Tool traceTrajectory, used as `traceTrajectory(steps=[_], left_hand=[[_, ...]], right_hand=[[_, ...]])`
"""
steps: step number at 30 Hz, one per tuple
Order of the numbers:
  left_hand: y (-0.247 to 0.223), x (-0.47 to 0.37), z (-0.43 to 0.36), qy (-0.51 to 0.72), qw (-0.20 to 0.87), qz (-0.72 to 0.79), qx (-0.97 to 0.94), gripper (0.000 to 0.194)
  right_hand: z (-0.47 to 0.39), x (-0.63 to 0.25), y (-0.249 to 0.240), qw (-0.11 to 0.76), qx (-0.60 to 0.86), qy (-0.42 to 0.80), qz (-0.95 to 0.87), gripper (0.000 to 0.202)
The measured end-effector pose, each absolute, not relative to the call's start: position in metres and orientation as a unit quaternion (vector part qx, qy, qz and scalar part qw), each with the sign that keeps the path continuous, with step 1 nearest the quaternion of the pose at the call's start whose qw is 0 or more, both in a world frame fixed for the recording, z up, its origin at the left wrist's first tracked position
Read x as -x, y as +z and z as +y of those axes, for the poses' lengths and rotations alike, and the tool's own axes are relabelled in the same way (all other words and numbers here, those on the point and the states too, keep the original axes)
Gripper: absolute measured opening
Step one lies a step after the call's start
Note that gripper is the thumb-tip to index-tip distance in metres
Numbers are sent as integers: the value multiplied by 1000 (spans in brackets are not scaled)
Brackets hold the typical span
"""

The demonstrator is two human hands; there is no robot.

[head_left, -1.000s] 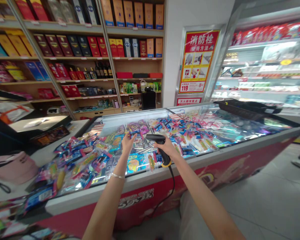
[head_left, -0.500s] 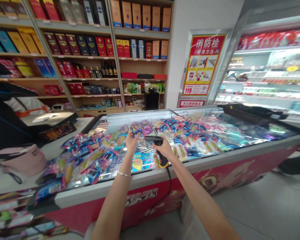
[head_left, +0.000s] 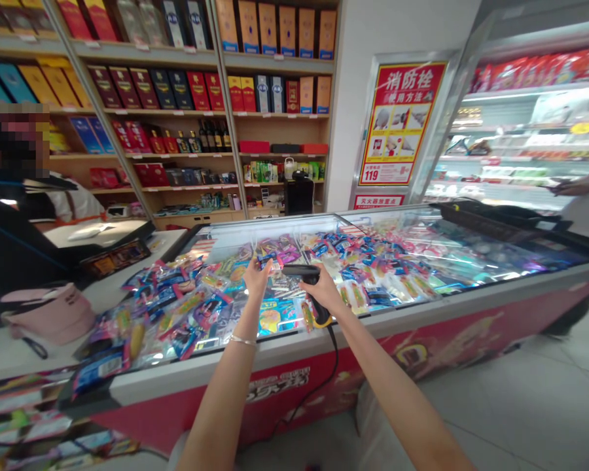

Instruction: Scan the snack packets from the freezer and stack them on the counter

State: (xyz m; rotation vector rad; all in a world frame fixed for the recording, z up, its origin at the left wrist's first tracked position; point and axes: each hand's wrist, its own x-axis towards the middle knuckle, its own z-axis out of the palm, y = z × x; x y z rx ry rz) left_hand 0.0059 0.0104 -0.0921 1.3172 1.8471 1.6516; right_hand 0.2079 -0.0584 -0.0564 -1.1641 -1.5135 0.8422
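Observation:
My right hand is wrapped around the handle of a black barcode scanner, whose head points left. The scanner has a yellow-orange base end, and its black cable hangs down the front of the freezer. Just left of the scanner head, my left hand pinches a small blue and pink snack packet. Both hands are above the glass top of a chest freezer. Piled on the glass at the left are several wrapped snacks; more packets show to the right.
A pink bucket-shaped bag stands on the counter at the left, where a person in dark clothing is close by. Shelves of boxes line the back wall. Another person's arm reaches in at the right, near a black tray.
The snack packet has turned slightly in my left hand, showing more pink toward the scanner. A person has come into view at the left, and another person's arm at the right edge.

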Motion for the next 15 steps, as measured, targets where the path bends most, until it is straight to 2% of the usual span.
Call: traceTrajectory(steps=[9,15], left_hand=[[-95,-3,11,567,141,657,-476,42],[-96,-6,7,561,173,647,-487,42]], right_hand=[[-65,-216,-54,495,491,354,-624,41],[-71,-223,-56,515,490,343,-614,41]])
